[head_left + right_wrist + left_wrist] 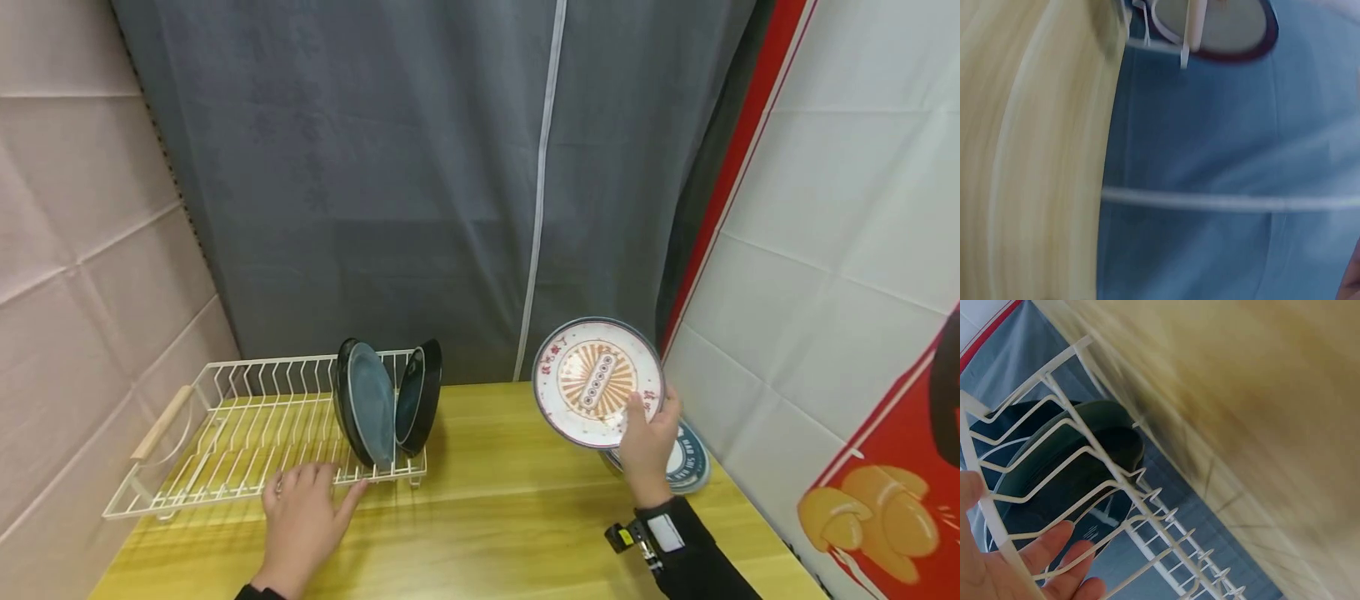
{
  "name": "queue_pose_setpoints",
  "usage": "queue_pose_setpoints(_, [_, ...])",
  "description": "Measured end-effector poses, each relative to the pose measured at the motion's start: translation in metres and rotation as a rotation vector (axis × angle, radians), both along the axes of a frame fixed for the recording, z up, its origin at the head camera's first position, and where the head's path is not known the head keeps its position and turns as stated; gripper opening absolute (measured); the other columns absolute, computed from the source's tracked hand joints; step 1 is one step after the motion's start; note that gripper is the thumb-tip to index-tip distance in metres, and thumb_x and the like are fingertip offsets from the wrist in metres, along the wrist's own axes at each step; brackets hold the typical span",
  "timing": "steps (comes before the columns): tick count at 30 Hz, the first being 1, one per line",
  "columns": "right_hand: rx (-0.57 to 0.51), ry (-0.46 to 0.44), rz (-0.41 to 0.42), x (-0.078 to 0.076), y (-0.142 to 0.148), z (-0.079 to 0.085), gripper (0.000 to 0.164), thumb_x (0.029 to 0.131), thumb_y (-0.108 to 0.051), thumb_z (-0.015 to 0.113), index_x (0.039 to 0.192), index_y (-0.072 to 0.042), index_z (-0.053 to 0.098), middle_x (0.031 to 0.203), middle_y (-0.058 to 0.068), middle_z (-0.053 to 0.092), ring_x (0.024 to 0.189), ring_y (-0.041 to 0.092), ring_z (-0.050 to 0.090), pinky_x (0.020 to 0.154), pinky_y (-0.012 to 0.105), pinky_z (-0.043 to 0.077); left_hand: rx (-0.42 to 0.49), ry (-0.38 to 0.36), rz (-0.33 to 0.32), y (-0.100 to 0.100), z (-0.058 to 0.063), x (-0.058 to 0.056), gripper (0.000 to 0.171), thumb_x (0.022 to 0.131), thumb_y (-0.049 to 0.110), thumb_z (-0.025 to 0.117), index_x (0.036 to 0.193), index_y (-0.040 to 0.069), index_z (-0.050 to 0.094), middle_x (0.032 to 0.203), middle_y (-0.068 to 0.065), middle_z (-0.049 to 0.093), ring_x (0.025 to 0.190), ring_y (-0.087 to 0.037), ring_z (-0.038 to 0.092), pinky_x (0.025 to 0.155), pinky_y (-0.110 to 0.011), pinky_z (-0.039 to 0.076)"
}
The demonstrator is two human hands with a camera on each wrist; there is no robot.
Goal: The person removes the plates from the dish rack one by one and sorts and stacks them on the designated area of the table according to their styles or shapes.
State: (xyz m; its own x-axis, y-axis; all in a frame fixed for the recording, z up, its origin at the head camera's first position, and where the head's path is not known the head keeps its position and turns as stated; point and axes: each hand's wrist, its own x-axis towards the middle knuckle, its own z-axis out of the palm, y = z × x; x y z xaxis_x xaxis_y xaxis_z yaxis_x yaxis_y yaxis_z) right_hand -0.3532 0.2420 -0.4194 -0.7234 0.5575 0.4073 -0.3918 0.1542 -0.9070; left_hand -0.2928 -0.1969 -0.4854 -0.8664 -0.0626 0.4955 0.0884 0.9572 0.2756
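Note:
My right hand [648, 446] pinches a white plate [596, 383] with a blue rim and a printed sunburst, thumb on its face. The plate is tilted up above a stack of blue-rimmed plates [695, 462] at the table's right side. My left hand [303, 512] grips the front rail of a white wire dish rack [255, 450]; in the left wrist view its fingers [1054, 547] reach past the wires. At the rack's right end stand a black plate [344, 408], a blue-grey plate [372, 408] and a dark bowl [429, 400]. Only an edge of my right hand [1350, 275] shows in the right wrist view.
The rack stands on a yellow wooden table [495, 500] and has a wooden handle [161, 423] at its left end. A grey curtain [420, 192] hangs behind. Light wall sheets border the left and right sides.

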Motion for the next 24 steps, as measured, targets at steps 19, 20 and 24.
queue_pose_setpoints(19, [0.085,-0.516,-0.269,-0.015,0.119,-0.072,0.064,0.102,-0.034,0.032,0.155,-0.011,0.004,0.155,0.032,0.023,0.138,0.049,0.032,0.115,0.06,0.025,-0.011,0.024,-0.008,-0.003,-0.002,0.001,0.064,0.091,0.061,0.053,0.113,0.001,0.064,0.119,-0.022,0.062,0.115,-0.04,0.048,0.104,-0.06,0.021])
queue_pose_setpoints(20, [0.093,-0.544,-0.272,-0.016,0.121,-0.073,0.064,0.102,-0.032,0.031,0.155,-0.01,0.004,0.155,0.033,0.023,0.138,0.05,0.032,0.115,0.061,0.025,-0.01,0.023,-0.01,-0.002,-0.003,0.001,0.065,0.091,0.061,0.053,0.114,0.001,0.064,0.12,-0.022,0.062,0.115,-0.04,0.048,0.104,-0.06,0.021])
queue_pose_setpoints(24, [0.163,-0.658,-0.289,-0.022,0.124,-0.075,0.062,0.1,-0.022,0.031,0.153,-0.001,0.006,0.149,0.039,0.027,0.133,0.054,0.034,0.113,0.061,0.028,0.001,0.009,-0.016,0.0,-0.002,0.002,0.066,0.092,0.061,0.051,0.116,0.001,0.063,0.121,-0.023,0.061,0.116,-0.041,0.047,0.105,-0.061,0.02])
